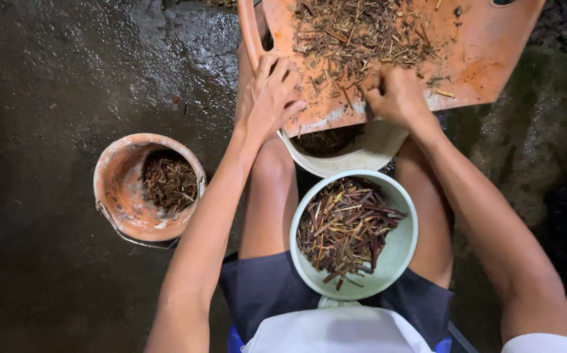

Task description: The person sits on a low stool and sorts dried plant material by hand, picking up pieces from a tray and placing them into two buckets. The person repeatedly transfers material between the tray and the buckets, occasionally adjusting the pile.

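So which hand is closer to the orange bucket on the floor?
The left hand. It rests on the orange tray's near-left edge, up and to the right of the orange bucket. The right hand is farther right, on the tray's plant bits.

— What do we see off to the side?
— An orange bucket [126,196] on the wet dark floor [41,98], brown stems inside it.
— And nearer us?
— A pale green bowl [401,245] of reddish-brown sticks [342,229], between the knees.
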